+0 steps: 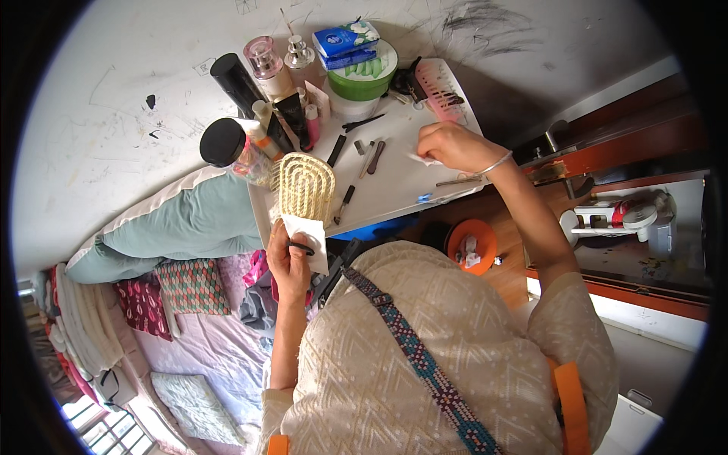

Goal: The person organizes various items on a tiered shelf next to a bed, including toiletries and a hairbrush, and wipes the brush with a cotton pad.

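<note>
My left hand (pixel 289 263) is at the table's near left edge, gripping a folded white tissue (pixel 311 236) and a small black item (pixel 301 248) under the thumb. Directly above it is the cream vented hairbrush (pixel 307 185); the tissue and hand hide its handle, so I cannot tell whether I hold it. Over the right side of the white tabletop (pixel 392 196), my right hand (pixel 455 145) pinches a whitish tissue (pixel 426 159), slightly blurred. A pink wide-toothed comb (pixel 438 94) lies just beyond that hand. Between the hands are tweezers (pixel 376 157) and a small dark-handled brush (pixel 344 205).
Bottles and tubes crowd the back left, with a black-lidded jar (pixel 222 142) in front. Blue tissue packs (pixel 346 42) top a green-and-white tub (pixel 364 79). A blue clip (pixel 424 198) sits near the front edge. An orange-rimmed bin (pixel 489 250) stands on the floor below.
</note>
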Action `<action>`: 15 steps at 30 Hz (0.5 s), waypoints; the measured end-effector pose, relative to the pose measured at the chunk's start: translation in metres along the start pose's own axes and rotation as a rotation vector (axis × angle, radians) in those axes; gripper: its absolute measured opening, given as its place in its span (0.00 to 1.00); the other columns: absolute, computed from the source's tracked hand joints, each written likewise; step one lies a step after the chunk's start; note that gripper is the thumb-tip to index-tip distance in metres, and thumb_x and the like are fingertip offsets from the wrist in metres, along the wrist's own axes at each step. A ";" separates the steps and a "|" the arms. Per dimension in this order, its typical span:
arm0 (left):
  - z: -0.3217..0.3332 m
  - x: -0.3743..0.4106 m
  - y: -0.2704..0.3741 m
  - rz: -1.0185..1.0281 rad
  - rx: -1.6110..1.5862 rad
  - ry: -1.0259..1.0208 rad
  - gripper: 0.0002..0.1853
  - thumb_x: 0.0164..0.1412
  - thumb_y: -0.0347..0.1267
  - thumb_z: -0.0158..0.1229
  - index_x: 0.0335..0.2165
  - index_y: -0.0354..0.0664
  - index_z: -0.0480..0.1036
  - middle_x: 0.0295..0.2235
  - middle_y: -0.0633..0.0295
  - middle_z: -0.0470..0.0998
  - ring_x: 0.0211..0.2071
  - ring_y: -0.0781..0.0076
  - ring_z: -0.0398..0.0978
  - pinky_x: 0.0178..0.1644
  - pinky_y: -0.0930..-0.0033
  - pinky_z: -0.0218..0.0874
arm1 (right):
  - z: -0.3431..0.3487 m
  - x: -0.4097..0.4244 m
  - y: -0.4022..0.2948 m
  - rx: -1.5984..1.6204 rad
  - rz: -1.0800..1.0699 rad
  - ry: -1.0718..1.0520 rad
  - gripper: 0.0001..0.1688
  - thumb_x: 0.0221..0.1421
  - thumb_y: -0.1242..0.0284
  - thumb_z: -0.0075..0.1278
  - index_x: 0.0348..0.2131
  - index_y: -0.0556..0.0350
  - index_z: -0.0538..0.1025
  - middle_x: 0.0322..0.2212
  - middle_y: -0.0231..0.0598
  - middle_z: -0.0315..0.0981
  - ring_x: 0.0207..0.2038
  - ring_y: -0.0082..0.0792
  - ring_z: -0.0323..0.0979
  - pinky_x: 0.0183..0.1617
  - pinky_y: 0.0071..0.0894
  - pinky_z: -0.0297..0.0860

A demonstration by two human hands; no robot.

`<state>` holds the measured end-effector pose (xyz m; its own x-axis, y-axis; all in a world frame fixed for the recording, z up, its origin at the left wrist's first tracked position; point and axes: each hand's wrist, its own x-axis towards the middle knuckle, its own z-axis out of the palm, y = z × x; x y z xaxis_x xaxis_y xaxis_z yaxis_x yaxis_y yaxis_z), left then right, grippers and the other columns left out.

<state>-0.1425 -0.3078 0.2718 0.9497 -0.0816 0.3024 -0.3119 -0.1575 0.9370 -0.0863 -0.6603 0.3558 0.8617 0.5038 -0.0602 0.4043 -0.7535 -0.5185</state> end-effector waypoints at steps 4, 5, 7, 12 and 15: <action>-0.002 -0.002 -0.003 -0.009 -0.011 -0.003 0.31 0.58 0.53 0.47 0.35 0.30 0.70 0.30 0.53 0.70 0.33 0.61 0.68 0.40 0.67 0.59 | -0.012 -0.011 -0.009 -0.027 0.087 0.054 0.04 0.44 0.83 0.48 0.24 0.63 0.74 0.25 0.43 0.69 0.31 0.43 0.70 0.36 0.34 0.66; -0.003 -0.003 -0.005 -0.016 -0.020 -0.005 0.31 0.58 0.53 0.48 0.36 0.29 0.70 0.31 0.53 0.71 0.33 0.61 0.68 0.40 0.67 0.59 | -0.011 -0.014 -0.009 -0.061 0.097 0.070 0.03 0.45 0.83 0.47 0.24 0.63 0.74 0.25 0.43 0.70 0.31 0.43 0.70 0.36 0.35 0.66; -0.002 -0.005 -0.009 -0.018 -0.023 0.004 0.32 0.58 0.54 0.48 0.38 0.29 0.69 0.32 0.53 0.71 0.34 0.61 0.69 0.41 0.67 0.59 | -0.008 -0.018 -0.006 -0.109 0.109 0.107 0.03 0.45 0.82 0.48 0.23 0.62 0.74 0.25 0.43 0.70 0.31 0.43 0.71 0.37 0.35 0.67; -0.001 -0.003 -0.007 -0.037 -0.046 -0.013 0.35 0.58 0.55 0.48 0.41 0.27 0.68 0.36 0.52 0.71 0.37 0.63 0.69 0.42 0.67 0.59 | 0.021 -0.004 0.006 -0.080 0.126 0.033 0.03 0.42 0.81 0.50 0.24 0.61 0.74 0.26 0.42 0.71 0.32 0.43 0.71 0.39 0.35 0.68; -0.001 -0.002 -0.003 -0.064 -0.056 -0.019 0.36 0.58 0.55 0.47 0.42 0.26 0.67 0.37 0.52 0.72 0.38 0.64 0.69 0.43 0.67 0.59 | 0.022 0.008 0.022 -0.241 0.117 0.198 0.03 0.42 0.81 0.50 0.23 0.61 0.74 0.26 0.43 0.72 0.33 0.43 0.72 0.39 0.37 0.67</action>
<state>-0.1435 -0.3062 0.2685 0.9668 -0.0914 0.2386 -0.2478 -0.1078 0.9628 -0.0772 -0.6637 0.3250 0.9400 0.3338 0.0713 0.3393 -0.8916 -0.2998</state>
